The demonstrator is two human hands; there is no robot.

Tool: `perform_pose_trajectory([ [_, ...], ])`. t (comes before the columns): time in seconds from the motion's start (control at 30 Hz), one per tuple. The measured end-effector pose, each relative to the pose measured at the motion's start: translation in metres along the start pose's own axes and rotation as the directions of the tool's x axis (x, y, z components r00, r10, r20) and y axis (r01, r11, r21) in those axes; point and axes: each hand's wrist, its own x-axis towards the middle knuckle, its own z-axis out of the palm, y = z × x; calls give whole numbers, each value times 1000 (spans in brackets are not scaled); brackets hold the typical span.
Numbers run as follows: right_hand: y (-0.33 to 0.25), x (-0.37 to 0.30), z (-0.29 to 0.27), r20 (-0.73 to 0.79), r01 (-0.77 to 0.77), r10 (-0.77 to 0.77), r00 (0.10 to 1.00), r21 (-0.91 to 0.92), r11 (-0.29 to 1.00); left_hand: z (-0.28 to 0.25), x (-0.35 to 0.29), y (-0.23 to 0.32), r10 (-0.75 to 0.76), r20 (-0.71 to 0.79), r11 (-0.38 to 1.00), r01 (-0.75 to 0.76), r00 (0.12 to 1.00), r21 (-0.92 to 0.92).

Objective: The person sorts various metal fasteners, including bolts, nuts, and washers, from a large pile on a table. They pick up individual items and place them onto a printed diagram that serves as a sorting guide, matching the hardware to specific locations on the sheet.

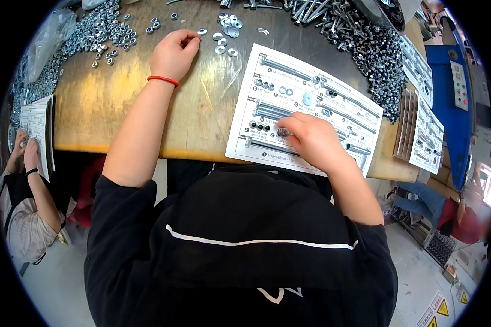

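Observation:
My right hand [317, 140] is over the lower middle of a white printed sheet [240, 117]. Its fingertips pinch at a small round metal part [283, 132], partly covered by the fingers. Pictures of bolts, nuts and washers fill the sheet; a larger washer [307, 99] appears on it too. Farther left, my left hand [174, 53] rests on the worn table [103, 120], its fingers curled together. Beside those fingertips lies a flat washer [202, 31]; whether they grip anything is hidden. Several loose washers [220, 49] are scattered to the right of that hand.
Lock nuts [95, 38] are heaped at the far left, with a clear plastic bag [52, 46]. Bolts [316, 16] and a nut pile [384, 71] spread at the far right. Another person's hands [30, 150] hold boards at left. A blue machine [444, 65] stands right.

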Motion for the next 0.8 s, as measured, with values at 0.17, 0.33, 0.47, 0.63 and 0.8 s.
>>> perform_pose_trajectory([
  [0.17, -6, -8, 15, -78, -137, 138, 987, 19, 990, 1, 3, -3, 5, 16, 1000, -5, 1000, 9],
  [0.33, -7, -5, 18, -133, -155, 160, 978, 49, 987, -1, -2, 0, 21, -9, 1000, -21, 1000, 18],
  [0.47, -8, 25, -5, -194, -84, 94, 976, 60, 995, -2, -1, 6, -1, -2, 1000, 1, 1000, 21],
  [0.63, -3, 122, -7, -288, -92, 74, 955, -50, 994, -2, -1, 8, -8, -18, 999, 9, 1000, 49],
  [0.8, -7, 181, 7, -224, -200, 159, 961, -174, 964, -5, -4, 12, -19, -30, 999, 20, 999, 37],
])
